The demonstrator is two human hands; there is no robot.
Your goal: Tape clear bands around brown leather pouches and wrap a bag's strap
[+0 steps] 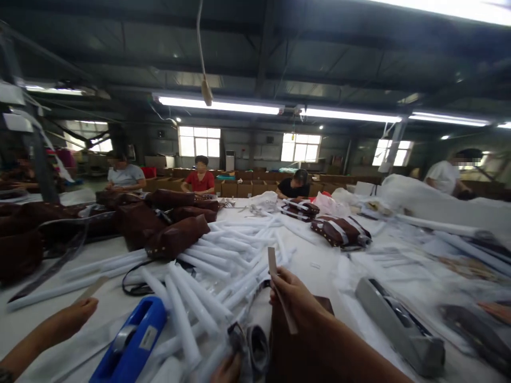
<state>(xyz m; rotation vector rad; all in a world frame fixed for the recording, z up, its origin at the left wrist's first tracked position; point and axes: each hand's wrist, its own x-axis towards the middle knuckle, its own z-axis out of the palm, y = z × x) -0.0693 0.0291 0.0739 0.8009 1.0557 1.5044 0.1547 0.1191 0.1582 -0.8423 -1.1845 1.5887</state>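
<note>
My right hand [293, 295] reaches in from the lower right, its thumb and fingers pinched on a narrow tan strip [272, 260] that sticks up past the fingertips and hangs below them. Under that forearm is a dark brown leather-like piece [283, 356], probably part of a bag. My left hand [228, 368] shows only partly at the bottom edge, its fingers closed by a dark, shiny part [236, 336] that I cannot name. Beside it is the open end of a pale wrapped roll [258, 343].
At left, a co-worker's hand [82, 314] holds another tan strip, near a blue tape dispenser [131, 340]. A grey tape dispenser [399, 324] stands right. White wrapped rods [223, 250] and brown bags [179, 236] cover the table's middle and left. Several people sit beyond.
</note>
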